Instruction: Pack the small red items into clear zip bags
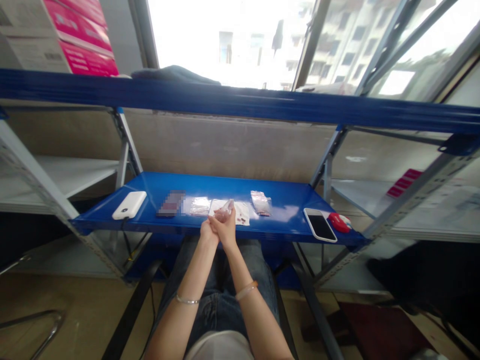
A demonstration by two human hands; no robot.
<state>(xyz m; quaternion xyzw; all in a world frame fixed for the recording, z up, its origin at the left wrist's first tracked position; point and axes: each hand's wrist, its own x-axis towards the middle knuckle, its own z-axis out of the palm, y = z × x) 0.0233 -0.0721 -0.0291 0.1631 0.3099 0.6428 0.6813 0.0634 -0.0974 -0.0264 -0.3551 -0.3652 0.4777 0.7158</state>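
Observation:
My left hand (209,231) and my right hand (227,228) are together over the front edge of the blue shelf. Between their closed fingers is a small clear plastic bag (227,205), its tip pointing up; what is inside is too small to make out. Just behind and to the right of the hands lies a white sheet (245,210) with several tiny reddish-brown pieces on it. Left of it are flat clear plastic bags (200,205). To the right lies another clear bag (261,204) with small reddish contents at its lower end.
A white power bank (129,205) with a cable lies at the left, beside a blurred-out dark item (170,204). At the right are a white-edged phone (320,225) and a red-and-white object (339,222). A blue upper beam (240,104) crosses above the work surface.

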